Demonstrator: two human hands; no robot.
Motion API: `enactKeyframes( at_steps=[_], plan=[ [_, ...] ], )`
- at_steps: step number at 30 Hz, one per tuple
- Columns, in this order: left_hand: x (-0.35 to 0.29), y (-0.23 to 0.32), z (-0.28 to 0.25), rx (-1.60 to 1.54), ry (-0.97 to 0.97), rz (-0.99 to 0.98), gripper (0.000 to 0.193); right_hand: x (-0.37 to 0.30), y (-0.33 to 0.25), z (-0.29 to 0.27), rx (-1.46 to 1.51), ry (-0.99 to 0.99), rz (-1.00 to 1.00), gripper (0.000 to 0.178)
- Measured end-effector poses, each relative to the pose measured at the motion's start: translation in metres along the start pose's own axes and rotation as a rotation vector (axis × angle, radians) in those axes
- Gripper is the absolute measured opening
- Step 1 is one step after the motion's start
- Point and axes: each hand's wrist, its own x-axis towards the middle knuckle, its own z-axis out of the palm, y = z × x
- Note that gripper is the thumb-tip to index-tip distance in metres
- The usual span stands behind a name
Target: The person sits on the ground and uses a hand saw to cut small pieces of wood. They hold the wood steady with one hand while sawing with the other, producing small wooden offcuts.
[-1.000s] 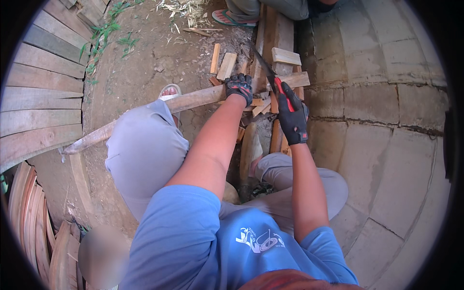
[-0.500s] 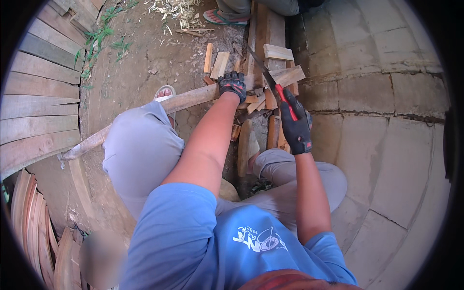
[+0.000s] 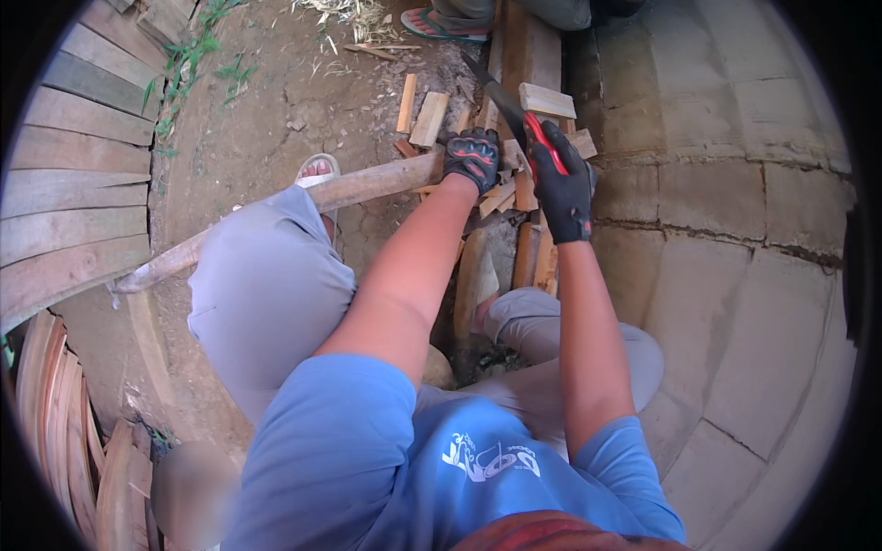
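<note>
Head view: saw [image 3: 502, 101] is in my right hand [image 3: 564, 191], gloved fingers clenched round its red handle [image 3: 545, 140]. Blade angles up and left; its handle end overlaps the long wooden pole [image 3: 381, 183], can't tell if teeth touch. My left hand [image 3: 472, 162], also gloved, has fingers curled over the pole just left of the saw. Pole runs from lower left past my left knee [image 3: 266, 275], far end across the beams [image 3: 533, 60]. Cut wood pieces [image 3: 429, 119] lie on dirt just beyond my left hand.
</note>
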Motion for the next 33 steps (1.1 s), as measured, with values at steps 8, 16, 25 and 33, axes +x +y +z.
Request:
enactKeyframes(
  at_steps=[8, 16, 25, 33],
  plan=[
    [0.002, 0.003, 0.021, -0.172, 0.072, -0.019, 0.024, 0.039, 0.033, 0.043, -0.010, 0.023, 0.114, 0.041],
    [0.007, 0.001, 0.019, -0.176, 0.029, 0.001, 0.023, 0.034, 0.042, 0.040, -0.012, -0.014, 0.085, 0.040],
    [0.003, 0.004, 0.019, -0.114, 0.011, 0.023, 0.024, 0.005, 0.029, 0.012, -0.101, -0.033, 0.027, 0.039],
    [0.006, 0.005, 0.021, -0.094, -0.027, 0.009, 0.028, -0.061, -0.015, -0.042, -0.162, -0.033, 0.121, 0.038]
  ],
)
